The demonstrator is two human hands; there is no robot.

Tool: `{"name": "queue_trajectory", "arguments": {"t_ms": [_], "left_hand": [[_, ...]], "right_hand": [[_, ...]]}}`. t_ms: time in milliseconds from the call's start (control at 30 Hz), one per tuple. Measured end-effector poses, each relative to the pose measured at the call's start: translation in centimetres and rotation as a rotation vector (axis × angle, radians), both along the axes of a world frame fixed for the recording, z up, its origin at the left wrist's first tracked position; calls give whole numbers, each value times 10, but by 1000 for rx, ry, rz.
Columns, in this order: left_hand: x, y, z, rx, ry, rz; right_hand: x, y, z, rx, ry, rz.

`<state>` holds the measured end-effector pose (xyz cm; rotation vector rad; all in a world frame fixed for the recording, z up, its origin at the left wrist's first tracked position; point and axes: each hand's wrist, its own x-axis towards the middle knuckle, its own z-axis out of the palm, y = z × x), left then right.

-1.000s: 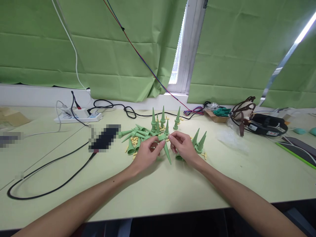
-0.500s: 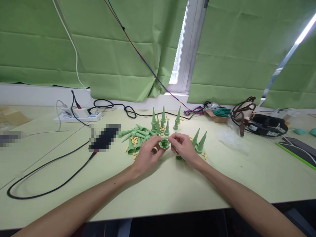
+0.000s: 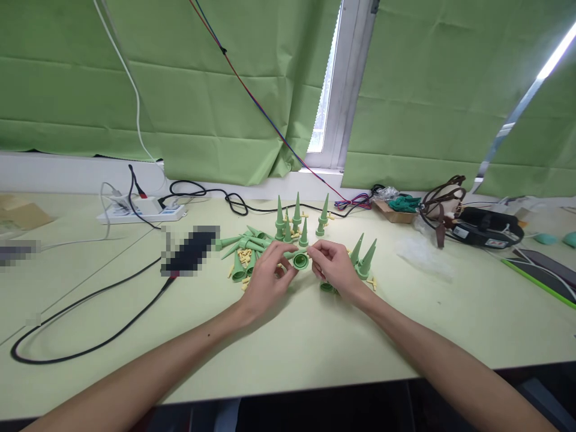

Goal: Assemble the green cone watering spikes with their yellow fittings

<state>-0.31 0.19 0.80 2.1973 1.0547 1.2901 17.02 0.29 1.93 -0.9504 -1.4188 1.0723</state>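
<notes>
My left hand (image 3: pixel 270 273) holds a green plastic cone spike (image 3: pixel 300 261) between thumb and fingers, its round open end facing me. At the spike's right side, my right hand (image 3: pixel 330 264) is closed in a pinch close to the rim; whatever lies between its fingertips is too small to make out. Below the right hand lies another green piece (image 3: pixel 326 287), partly covered. Left of my hands is a pile of loose green cones (image 3: pixel 245 243) with small yellow fittings (image 3: pixel 244 257) among them. Several capped cones (image 3: pixel 297 210) stand point-up behind, and more upright cones (image 3: pixel 366 261) stand to the right.
A blurred-out dark device (image 3: pixel 191 251) with a black cable lies on the left of the table (image 3: pixel 288 360). Behind it is a white power strip (image 3: pixel 144 211). At right are clear plastic wrap (image 3: pixel 425 255), a cardboard box (image 3: pixel 393 211) and a black case (image 3: pixel 488 228).
The spike in my left hand has turned slightly, and the left fingers have shifted around it. My right hand stays almost in place at its rim.
</notes>
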Motion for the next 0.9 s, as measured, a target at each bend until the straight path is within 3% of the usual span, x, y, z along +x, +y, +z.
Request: {"name": "queue_trajectory", "arguments": {"t_ms": [133,433,900], "left_hand": [[1,0,2,-139,-61,32],[2,0,4,-439,-165,-130],[0,-2,5,-376,-92,-125]], "right_hand": [[1,2,-2,35,30,-37],[2,1,-4,112,8,-24],[2,2,-6,162,-76,0]]}}
